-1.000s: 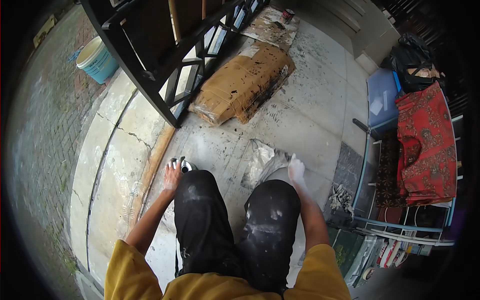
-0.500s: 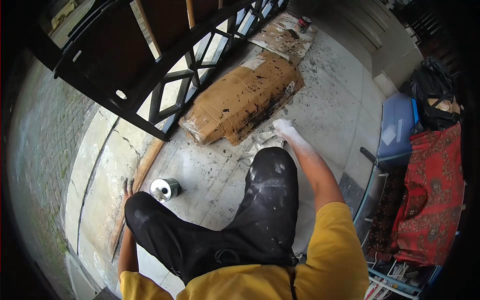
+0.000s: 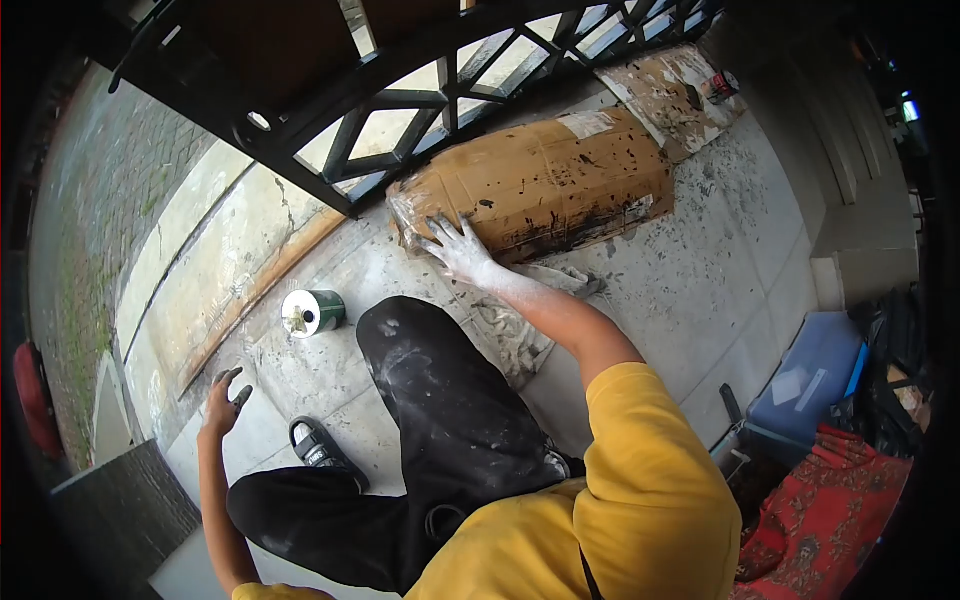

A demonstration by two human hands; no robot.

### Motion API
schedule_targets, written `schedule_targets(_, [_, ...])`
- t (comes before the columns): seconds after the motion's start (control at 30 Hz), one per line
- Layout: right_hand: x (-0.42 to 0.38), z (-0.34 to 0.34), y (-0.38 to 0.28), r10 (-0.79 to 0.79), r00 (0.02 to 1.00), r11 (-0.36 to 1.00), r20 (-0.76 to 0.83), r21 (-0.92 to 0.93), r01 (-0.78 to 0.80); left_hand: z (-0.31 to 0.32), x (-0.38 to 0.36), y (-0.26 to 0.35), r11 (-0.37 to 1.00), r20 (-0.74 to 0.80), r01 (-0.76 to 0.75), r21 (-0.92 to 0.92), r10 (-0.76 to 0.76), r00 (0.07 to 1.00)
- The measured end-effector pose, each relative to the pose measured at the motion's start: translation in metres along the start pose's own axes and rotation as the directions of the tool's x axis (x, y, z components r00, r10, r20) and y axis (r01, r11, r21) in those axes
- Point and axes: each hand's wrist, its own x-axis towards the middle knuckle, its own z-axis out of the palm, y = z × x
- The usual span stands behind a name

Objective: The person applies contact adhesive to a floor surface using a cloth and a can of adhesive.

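My right hand, coated in white powder, is spread open at the near end of a flattened cardboard sheet. Black paint spots cover that brown cardboard. A crumpled, stained rag lies on the tiles below my right forearm. My left hand, with dark-smudged fingers, hovers empty over the floor, thumb and fingers apart. Ahead of it stands a white-topped can with a green side, a dark round opening in its top and a pale clump at the opening's edge.
A black metal gate runs along the far side, beside the cardboard. Another paint-stained board bears a small dark red can. At right are a blue storage box, black bags and red patterned cloth.
My right hand has left the rag and moved left to the cardboard, opening out. The left hand has come away from beside my knee. My view and legs have shifted.
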Motion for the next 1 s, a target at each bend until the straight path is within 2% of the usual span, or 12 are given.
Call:
schedule_targets(0.17, [0.024,-0.022,-0.008,0.007,0.997,0.999,0.083,0.047,-0.011,-0.023,0.019,0.013,0.997,0.015,0.054,0.061,-0.055,0.998])
schedule_targets(0.23, [0.033,-0.024,-0.026,0.245,0.967,0.961,0.075,0.109,-0.252,-0.012,0.060,0.015,0.996,-0.092,0.005,0.087,0.003,0.996])
schedule_targets(0.33, [0.046,-0.002,-0.043,0.341,0.938,0.936,0.058,0.075,-0.344,0.021,0.128,0.023,0.993,-0.218,-0.090,0.078,0.105,0.970])
schedule_targets(0.4, [0.037,-0.011,-0.049,0.261,0.962,0.964,0.083,0.019,-0.264,0.033,0.155,0.067,0.989,-0.316,-0.144,0.032,0.146,0.937])
schedule_targets(0.5, [0.026,0.000,-0.044,0.021,0.999,0.998,-0.044,-0.059,-0.023,0.056,0.163,0.119,0.994,-0.265,-0.103,0.049,0.112,0.958])
schedule_targets(0.53, [0.026,-0.001,-0.040,-0.007,1.000,0.990,0.003,-0.144,0.007,0.065,0.166,0.130,0.987,-0.295,-0.124,0.103,0.150,0.944])
schedule_targets(0.6, [0.036,-0.017,-0.041,0.001,0.995,0.973,0.101,-0.229,0.022,0.060,0.150,0.168,0.992,-0.165,-0.096,0.083,0.109,0.980])
schedule_targets(0.67, [0.048,-0.058,-0.050,0.018,0.977,0.954,0.213,-0.298,0.048,0.050,0.149,0.168,0.968,-0.147,-0.242,0.063,0.249,0.957])
schedule_targets(0.7, [0.053,-0.070,-0.045,-0.022,0.976,0.944,0.217,-0.316,0.091,0.040,0.131,0.174,0.971,-0.153,-0.236,0.021,0.237,0.959])
schedule_targets(0.87, [0.029,-0.160,-0.007,-0.151,0.968,0.940,0.198,-0.275,0.203,0.052,0.106,0.118,0.969,-0.203,-0.248,0.010,0.245,0.948])
schedule_targets(0.93, [0.023,-0.194,-0.005,-0.103,0.984,0.920,0.142,-0.364,0.149,0.066,0.091,0.093,0.986,-0.257,-0.162,-0.042,0.146,0.955])
schedule_targets(1.0, [0.019,-0.215,0.007,-0.086,0.996,0.910,-0.038,-0.409,0.063,0.088,0.083,0.056,0.991,-0.327,-0.118,-0.068,0.089,0.941])
